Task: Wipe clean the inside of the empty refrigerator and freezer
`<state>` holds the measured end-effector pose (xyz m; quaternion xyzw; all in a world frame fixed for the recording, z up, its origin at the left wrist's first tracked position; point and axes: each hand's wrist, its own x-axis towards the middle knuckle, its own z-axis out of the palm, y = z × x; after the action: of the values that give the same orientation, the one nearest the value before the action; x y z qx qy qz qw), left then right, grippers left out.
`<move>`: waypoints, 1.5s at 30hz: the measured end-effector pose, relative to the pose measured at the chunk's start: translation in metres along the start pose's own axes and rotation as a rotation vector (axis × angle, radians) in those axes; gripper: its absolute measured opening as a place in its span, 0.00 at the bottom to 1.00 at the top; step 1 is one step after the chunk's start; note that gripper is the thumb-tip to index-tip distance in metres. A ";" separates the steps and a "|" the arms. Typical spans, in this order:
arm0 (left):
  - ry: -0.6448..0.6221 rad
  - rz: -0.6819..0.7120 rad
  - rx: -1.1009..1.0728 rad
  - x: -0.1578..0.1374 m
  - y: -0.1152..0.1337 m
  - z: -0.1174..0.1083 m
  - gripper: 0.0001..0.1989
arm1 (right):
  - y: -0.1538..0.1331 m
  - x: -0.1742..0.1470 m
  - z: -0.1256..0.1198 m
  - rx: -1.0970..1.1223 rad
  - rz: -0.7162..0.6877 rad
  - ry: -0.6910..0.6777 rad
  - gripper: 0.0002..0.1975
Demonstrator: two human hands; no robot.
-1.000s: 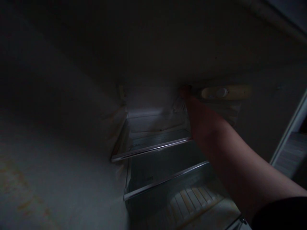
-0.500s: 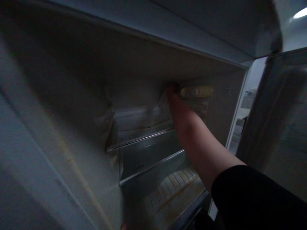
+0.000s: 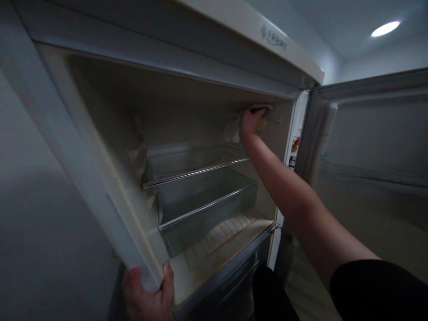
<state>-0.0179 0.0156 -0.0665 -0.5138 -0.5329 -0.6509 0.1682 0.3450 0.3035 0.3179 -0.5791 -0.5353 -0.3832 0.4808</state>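
Note:
Deep in the open fridge (image 3: 187,62), my right hand (image 3: 251,121) is raised to the upper right inner wall. Its fingers press on a pale, crumpled cloth (image 3: 232,129), which hangs beside the wrist and shows above the knuckles. A cream light cover (image 3: 263,125) is partly hidden behind this hand. Low on the left, my left hand (image 3: 149,292) grips the fridge's left front edge, thumb inside and fingers outside. Below my right arm are a glass shelf (image 3: 197,173) and a clear drawer (image 3: 207,209).
The fridge door (image 3: 374,147) stands swung out to the right. Brown stains mark the ribbed fridge floor (image 3: 230,229). A dark trouser leg (image 3: 272,294) is below the opening. A ceiling lamp (image 3: 385,29) glows at upper right.
My view has pulled back and shifted, showing more of the fridge front. My right hand has moved right with the cloth, across the light cover. My left hand has come into fuller view.

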 end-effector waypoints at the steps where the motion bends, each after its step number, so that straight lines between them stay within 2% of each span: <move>1: 0.000 0.009 -0.006 0.000 -0.001 0.000 0.37 | 0.006 -0.010 -0.008 -0.019 0.073 -0.017 0.31; 3: -0.010 0.010 -0.026 0.001 -0.001 0.000 0.39 | 0.020 -0.032 -0.025 -0.060 0.196 -0.031 0.33; 4: -0.018 0.005 -0.034 0.001 -0.001 0.000 0.40 | 0.027 -0.044 -0.033 -0.075 0.210 -0.021 0.34; 9: -0.047 0.041 0.041 0.002 0.000 -0.001 0.43 | 0.054 -0.088 -0.056 0.021 0.093 0.119 0.38; 11: -0.032 0.092 0.083 0.002 -0.001 0.000 0.44 | 0.058 -0.093 -0.063 0.085 0.128 0.132 0.39; 14: -0.006 0.132 0.083 0.002 -0.003 0.001 0.45 | 0.058 -0.092 -0.075 0.048 0.145 0.066 0.41; 18: 0.003 0.168 0.046 0.002 -0.009 0.005 0.46 | 0.049 -0.091 -0.096 -0.126 0.038 -0.033 0.41; 20: 0.018 0.202 0.044 0.001 -0.012 0.006 0.47 | 0.043 -0.093 -0.105 -0.143 -0.016 -0.068 0.39; 23: 0.021 0.218 0.037 -0.001 -0.014 0.006 0.48 | 0.035 -0.096 -0.115 -0.107 -0.011 -0.123 0.39; 25: 0.001 0.205 0.026 -0.002 -0.013 0.005 0.48 | 0.034 -0.095 -0.117 -0.128 -0.048 -0.142 0.38; 29: -0.006 0.125 -0.022 -0.003 -0.013 0.005 0.44 | 0.042 -0.085 -0.116 -0.233 -0.275 -0.219 0.33; 31: 0.007 0.100 -0.046 -0.002 -0.013 0.005 0.44 | 0.047 -0.080 -0.115 -0.251 -0.345 -0.271 0.33; 39: 0.014 0.065 -0.014 -0.003 -0.015 0.006 0.45 | 0.053 -0.068 -0.109 -0.245 -0.429 -0.324 0.31; 45: 0.021 0.173 0.069 -0.002 -0.013 0.003 0.44 | 0.041 -0.052 -0.091 -0.254 -0.463 -0.396 0.31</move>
<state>-0.0253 0.0228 -0.0750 -0.5450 -0.5068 -0.6207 0.2468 0.3853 0.2035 0.2845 -0.5608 -0.6838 -0.4260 0.1912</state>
